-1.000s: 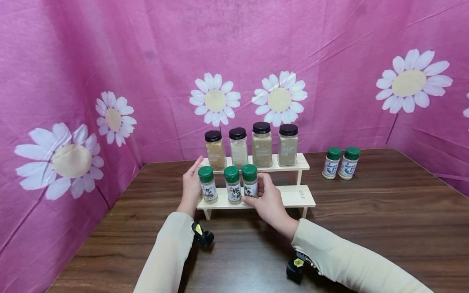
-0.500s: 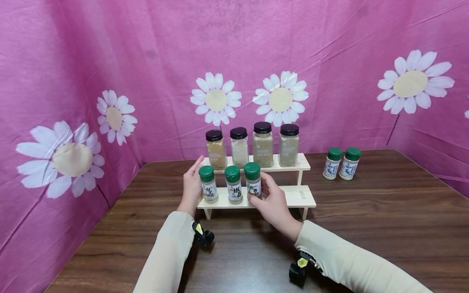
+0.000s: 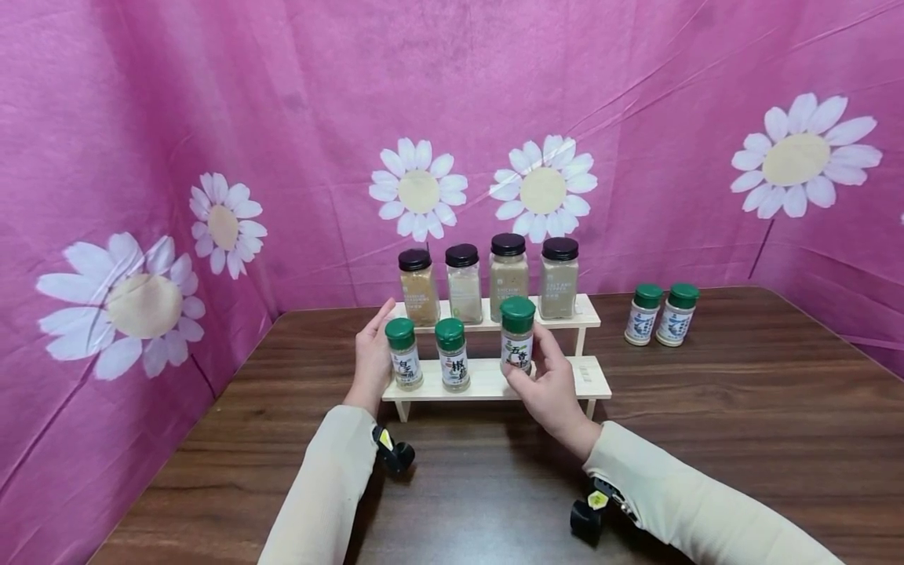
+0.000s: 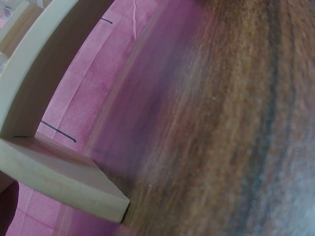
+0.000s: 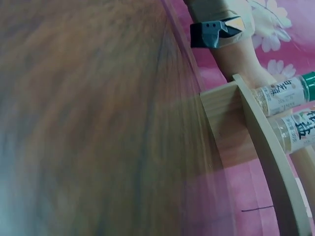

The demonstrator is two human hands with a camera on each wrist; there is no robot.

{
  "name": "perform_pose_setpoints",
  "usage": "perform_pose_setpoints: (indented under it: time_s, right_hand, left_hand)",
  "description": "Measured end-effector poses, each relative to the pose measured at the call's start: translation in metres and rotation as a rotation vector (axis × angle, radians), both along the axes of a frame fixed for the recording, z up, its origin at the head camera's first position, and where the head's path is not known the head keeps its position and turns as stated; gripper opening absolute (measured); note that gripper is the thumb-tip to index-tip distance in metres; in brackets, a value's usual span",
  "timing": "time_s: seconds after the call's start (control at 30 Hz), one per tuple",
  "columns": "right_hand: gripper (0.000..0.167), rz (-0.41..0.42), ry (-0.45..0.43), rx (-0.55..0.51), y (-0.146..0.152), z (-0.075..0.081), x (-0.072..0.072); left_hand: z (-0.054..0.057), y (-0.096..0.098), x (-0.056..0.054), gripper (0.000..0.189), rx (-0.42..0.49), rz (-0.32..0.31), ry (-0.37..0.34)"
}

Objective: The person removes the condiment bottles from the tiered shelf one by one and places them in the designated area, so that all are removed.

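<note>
My right hand (image 3: 558, 392) holds a small spice jar (image 3: 517, 345) with a green cap and white label, thumb in front and fingers at its right side. The jar is upright, close over the lower shelf of a pale wooden two-step rack (image 3: 486, 386). Straight fingers of my left hand (image 3: 371, 361) lie along the rack's left end, beside a green-capped jar (image 3: 406, 365); that jar hides part of them. A second green-capped jar (image 3: 454, 365) stands to its right on the same shelf. The right wrist view shows the rack's leg (image 5: 229, 123) and these two jars.
Several black-capped glass jars (image 3: 558, 286) stand in a row on the upper shelf. Two green-capped shakers (image 3: 639, 318) with blue-and-white labels stand on the brown wooden table (image 3: 734, 439) to the right. A pink daisy-print cloth (image 3: 304, 196) hangs behind.
My right hand has moved the green-capped jar rightward along the lower shelf and slightly up, away from the other two. The left hand has stayed at the rack's left end.
</note>
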State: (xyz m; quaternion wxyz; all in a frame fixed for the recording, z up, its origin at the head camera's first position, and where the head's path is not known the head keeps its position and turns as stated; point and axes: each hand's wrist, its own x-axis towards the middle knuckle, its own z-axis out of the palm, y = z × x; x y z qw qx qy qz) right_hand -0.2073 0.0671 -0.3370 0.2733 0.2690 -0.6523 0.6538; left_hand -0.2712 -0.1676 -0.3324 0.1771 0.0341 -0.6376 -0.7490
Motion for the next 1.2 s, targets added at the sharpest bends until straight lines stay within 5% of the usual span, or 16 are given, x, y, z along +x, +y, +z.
perform_pose_setpoints:
  time_s: [0.4, 1.2]
  right_hand:
    - [0.057, 0.006, 0.068, -0.018, 0.022, 0.005, 0.003]
    - [0.066, -0.169, 0.023, 0.009, 0.084, 0.009, 0.003]
  left_hand:
    - [-0.003, 0.002, -0.001, 0.037, 0.037, -0.019, 0.015]
    - [0.001, 0.000, 0.001, 0.037, 0.023, -0.014, -0.006]
